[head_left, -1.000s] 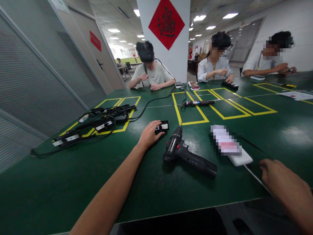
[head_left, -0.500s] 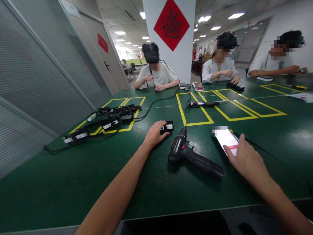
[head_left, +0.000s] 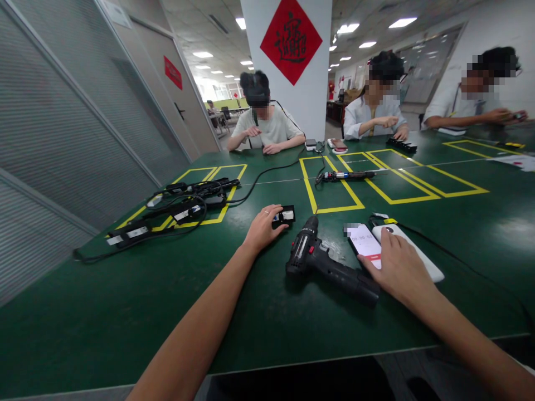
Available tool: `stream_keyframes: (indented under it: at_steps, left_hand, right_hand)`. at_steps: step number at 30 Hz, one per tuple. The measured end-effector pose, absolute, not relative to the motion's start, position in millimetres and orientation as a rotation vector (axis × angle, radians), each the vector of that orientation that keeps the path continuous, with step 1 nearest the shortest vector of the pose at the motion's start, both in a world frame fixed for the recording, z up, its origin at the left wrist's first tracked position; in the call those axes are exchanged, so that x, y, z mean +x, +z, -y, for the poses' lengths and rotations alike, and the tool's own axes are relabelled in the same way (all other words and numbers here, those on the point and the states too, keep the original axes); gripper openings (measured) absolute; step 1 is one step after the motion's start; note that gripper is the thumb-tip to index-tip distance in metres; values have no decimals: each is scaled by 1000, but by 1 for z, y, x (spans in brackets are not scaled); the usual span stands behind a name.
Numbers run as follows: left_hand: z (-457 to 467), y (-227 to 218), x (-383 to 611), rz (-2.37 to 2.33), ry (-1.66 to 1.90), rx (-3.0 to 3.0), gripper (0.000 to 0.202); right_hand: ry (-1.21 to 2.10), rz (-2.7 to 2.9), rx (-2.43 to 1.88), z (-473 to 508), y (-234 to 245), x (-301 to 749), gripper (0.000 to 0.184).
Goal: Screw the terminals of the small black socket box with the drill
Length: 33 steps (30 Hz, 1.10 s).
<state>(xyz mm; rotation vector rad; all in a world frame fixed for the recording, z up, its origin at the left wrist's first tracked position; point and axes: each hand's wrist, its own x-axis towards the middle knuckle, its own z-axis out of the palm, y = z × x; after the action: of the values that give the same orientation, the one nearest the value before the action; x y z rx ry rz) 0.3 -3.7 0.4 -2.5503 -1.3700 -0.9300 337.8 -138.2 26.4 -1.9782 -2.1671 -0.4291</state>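
My left hand (head_left: 264, 229) rests on the table with its thumb and fingers closed around a small black box-like part (head_left: 287, 215) with white pieces inside; the fingers cover its left side. My right hand (head_left: 403, 267) grips a phone (head_left: 363, 240), thumb over the lit screen and fingers at its far edge. Digits and a red bar show on that screen. Partly beneath the right hand lies a white rounded device (head_left: 427, 260) with a cable at its far end. Between my hands a black cordless drill (head_left: 330, 266) lies on its side, bit pointing away from me.
Black cabled units (head_left: 184, 209) lie heaped at the left. A corded electric screwdriver (head_left: 345, 176) lies across yellow tape outlines (head_left: 334, 210) on the green table (head_left: 125, 323). Three people (head_left: 270, 125) sit along the far side, one holding a small object.
My right hand has shifted left with the phone, bringing it closer to the drill. The white device beside it has come into view. My left hand stays on the black part.
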Motion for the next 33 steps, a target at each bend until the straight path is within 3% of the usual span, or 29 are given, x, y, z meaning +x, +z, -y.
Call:
stream_keyframes:
  at_steps: [12, 20, 28, 33]
  left_hand:
    - [4, 1, 1, 1363, -941, -2545, 52]
    - [6, 2, 1, 1331, -949, -2556, 52]
    - [5, 0, -1, 1332, -944, -2557, 53]
    - [5, -1, -1, 1335, -943, -2546, 53]
  right_hand:
    - [-285, 2186, -2125, 133, 41, 319, 93]
    - [-158, 2057, -2273, 107, 29, 313, 90]
    - [-84, 1822, -2423, 124, 68, 349, 98]
    - [24, 1672, -2651, 128, 67, 378, 85]
